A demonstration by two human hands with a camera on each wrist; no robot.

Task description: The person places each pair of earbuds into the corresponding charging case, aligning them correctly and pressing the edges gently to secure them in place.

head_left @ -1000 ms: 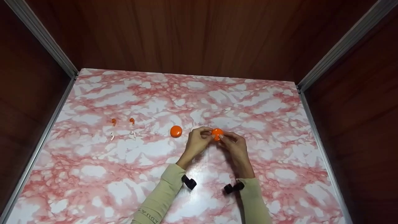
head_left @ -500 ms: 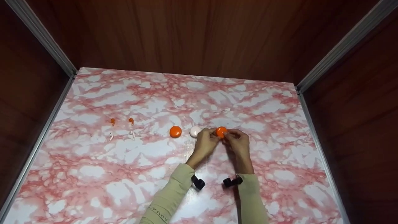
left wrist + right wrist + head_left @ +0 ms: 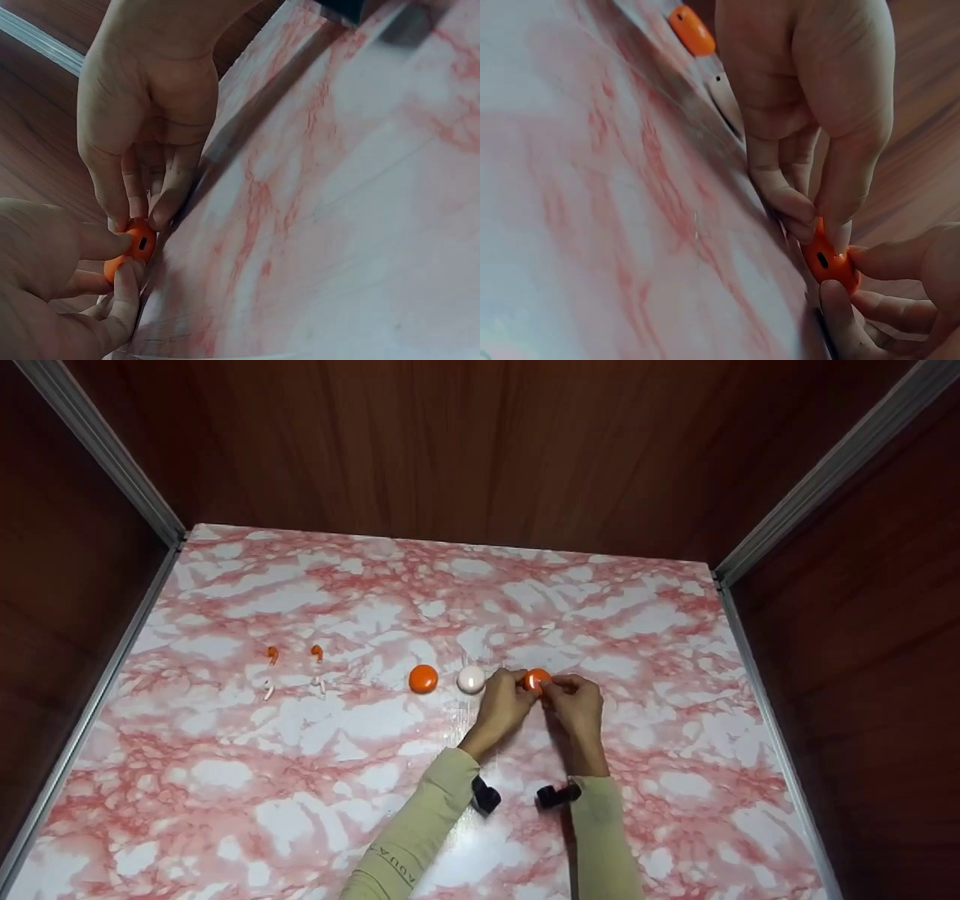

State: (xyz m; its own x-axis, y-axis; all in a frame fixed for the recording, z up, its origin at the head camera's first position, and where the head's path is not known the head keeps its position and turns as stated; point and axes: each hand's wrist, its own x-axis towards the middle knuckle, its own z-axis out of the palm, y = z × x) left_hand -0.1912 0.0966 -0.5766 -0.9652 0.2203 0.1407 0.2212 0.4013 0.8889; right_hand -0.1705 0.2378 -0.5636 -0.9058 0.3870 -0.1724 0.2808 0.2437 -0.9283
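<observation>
Both hands hold a glossy orange earbud case point(image 3: 536, 679) right of the middle of the table. My left hand point(image 3: 504, 706) pinches its left side, and my right hand point(image 3: 580, 711) pinches the right side. Seen in the left wrist view, the case point(image 3: 142, 241) has a dark oval port facing the camera, with fingertips of both hands around it. The port on the case point(image 3: 823, 256) shows in the right wrist view too. Just left of my left hand sits a round white earbud case point(image 3: 471, 679), and a second orange case point(image 3: 423, 679) lies beyond it.
Farther left on the pink-and-white marbled table point(image 3: 360, 585) lie two orange earbuds point(image 3: 272, 655) and, below them, two white earbuds point(image 3: 268, 690). Dark wood panels point(image 3: 465, 450) rise behind and at both sides, with metal rails along the side edges.
Both hands have shifted slightly right with the orange case, mostly in the first half second. The white case, earlier hidden by my left hand, is now in sight.
</observation>
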